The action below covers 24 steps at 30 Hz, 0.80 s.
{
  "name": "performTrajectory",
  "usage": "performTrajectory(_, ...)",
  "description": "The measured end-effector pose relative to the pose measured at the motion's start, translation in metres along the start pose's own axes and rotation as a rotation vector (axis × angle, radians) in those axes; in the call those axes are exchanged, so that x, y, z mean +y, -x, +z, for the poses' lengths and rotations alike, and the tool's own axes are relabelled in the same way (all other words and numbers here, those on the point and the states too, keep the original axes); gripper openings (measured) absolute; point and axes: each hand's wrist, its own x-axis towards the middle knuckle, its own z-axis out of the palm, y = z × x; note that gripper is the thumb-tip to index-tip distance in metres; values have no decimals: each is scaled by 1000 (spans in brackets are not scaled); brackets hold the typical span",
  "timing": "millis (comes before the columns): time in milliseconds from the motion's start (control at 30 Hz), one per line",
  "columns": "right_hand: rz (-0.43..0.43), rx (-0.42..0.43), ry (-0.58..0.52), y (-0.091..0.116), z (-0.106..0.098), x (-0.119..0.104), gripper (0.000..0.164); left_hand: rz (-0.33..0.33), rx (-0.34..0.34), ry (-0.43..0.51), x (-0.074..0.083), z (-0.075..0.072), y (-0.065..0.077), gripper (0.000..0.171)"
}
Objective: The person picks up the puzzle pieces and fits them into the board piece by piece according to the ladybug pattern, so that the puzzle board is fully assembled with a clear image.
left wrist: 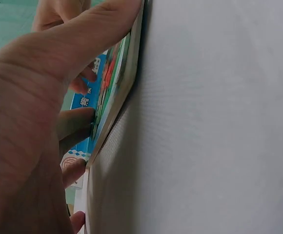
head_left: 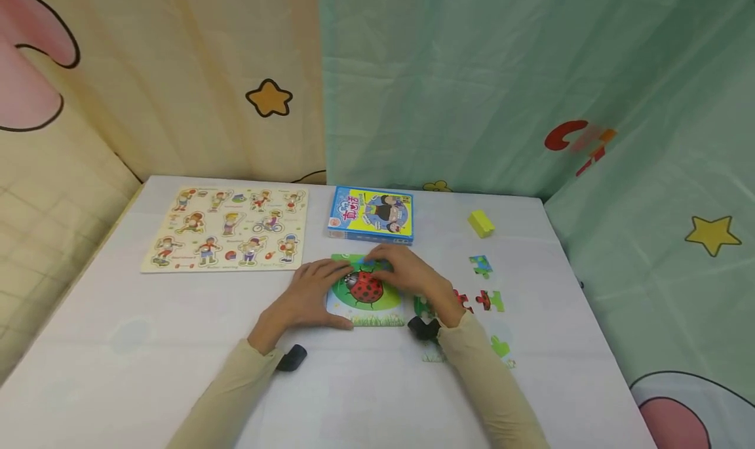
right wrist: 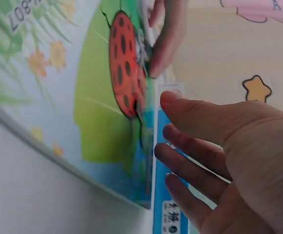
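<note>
A ladybug jigsaw puzzle (head_left: pixel 367 298) in a flat board lies in front of me, grass along its near edge. My left hand (head_left: pixel 309 298) rests at its left side, thumb along the near edge and fingertips on the upper left part. In the left wrist view the thumb and fingers spread along the rim of the puzzle (left wrist: pixel 117 87). My right hand (head_left: pixel 407 272) is over the upper right part, fingertips close above the ladybug (right wrist: pixel 123 63). In the right wrist view its thumb and fingers are loosely bent, with nothing seen between them.
Loose jigsaw pieces lie to the right, among them a blue one (head_left: pixel 480 265) and a green one (head_left: pixel 500 346); the right forearm partly covers others. Behind are a blue-yellow box (head_left: pixel 370 214) and a yellow block (head_left: pixel 481 223). A picture board (head_left: pixel 230 229) lies back left.
</note>
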Motion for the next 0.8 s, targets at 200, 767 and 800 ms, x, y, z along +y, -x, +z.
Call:
performTrajectory(200, -28, 81, -27, 19, -19, 8, 34, -5, -1, -4, -1, 3, 0, 110)
performTrajectory(767, 130, 210, -47, 92, -64, 53, 42, 10, -14, 15, -1, 3, -1, 110)
performTrajectory(800, 142, 215, -53, 96, -65, 56, 43, 8, -17, 13, -1, 4, -1, 110)
